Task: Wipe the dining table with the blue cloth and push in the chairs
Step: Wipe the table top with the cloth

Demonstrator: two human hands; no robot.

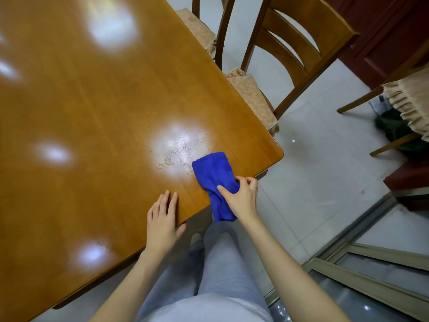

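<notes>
The blue cloth [213,177] lies folded near the front right corner of the glossy wooden dining table [92,101], its lower end hanging over the near edge. My right hand [241,196] grips the cloth at the table's edge, thumb on top and fingers curled around its side. My left hand [162,219] rests flat on the tabletop beside it, fingers straight, thumb over the edge. A streaky damp patch shines just left of the cloth. Two wooden chairs with patterned cushions, one nearer [278,56] and one farther [206,26], stand along the right side, seats partly under the table.
A third chair [408,98] with a frilled cushion stands apart at the right, with a dark bag on the floor under it. A dark red cabinet [383,31] fills the back right. Sliding-door tracks [348,228] run along the tiled floor at lower right.
</notes>
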